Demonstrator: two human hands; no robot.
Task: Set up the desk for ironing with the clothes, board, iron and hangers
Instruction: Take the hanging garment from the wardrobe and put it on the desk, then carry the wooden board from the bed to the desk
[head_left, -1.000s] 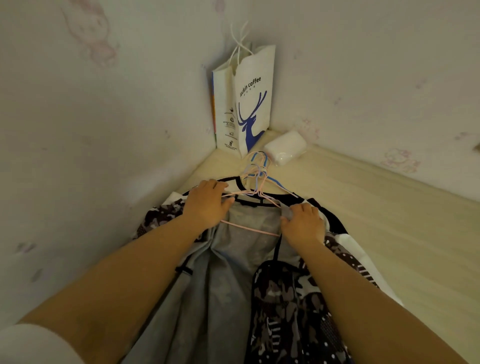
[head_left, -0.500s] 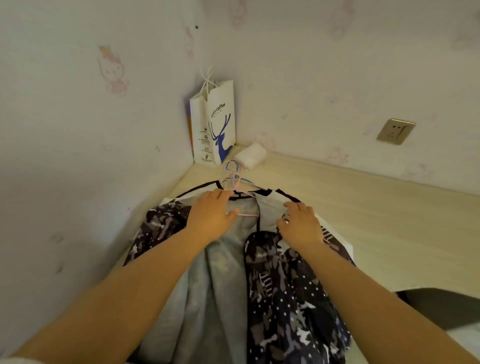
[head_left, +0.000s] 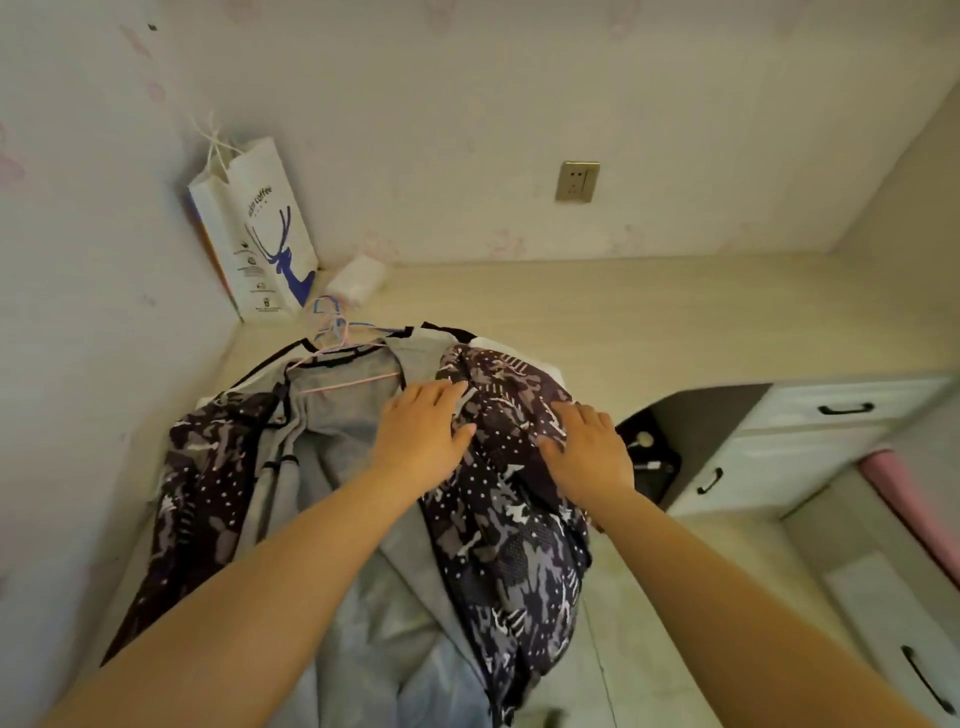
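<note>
A dark patterned jacket with a grey lining (head_left: 498, 499) lies spread open on the pale wooden desk (head_left: 649, 322), collar toward the wall. Pink and blue wire hangers (head_left: 337, 332) lie at its collar. My left hand (head_left: 421, 436) rests flat on the right half of the jacket near the grey lining, fingers apart. To its right my right hand (head_left: 587, 452) lies palm-down on the bunched patterned fabric, fingers spread. Neither hand grips anything. No iron or ironing board shows in this view.
A white paper bag with a blue deer print (head_left: 254, 234) stands in the left corner, a small white packet (head_left: 358, 278) beside it. A wall socket (head_left: 576, 181) is above the desk. White drawers with black handles (head_left: 810, 436) are on the right, a dark object (head_left: 647, 457) below the desk edge.
Both hands have left the hangers at the collar and shifted right onto the jacket's right half. The patterned fabric is now bunched higher. My view has swung right and upward.
</note>
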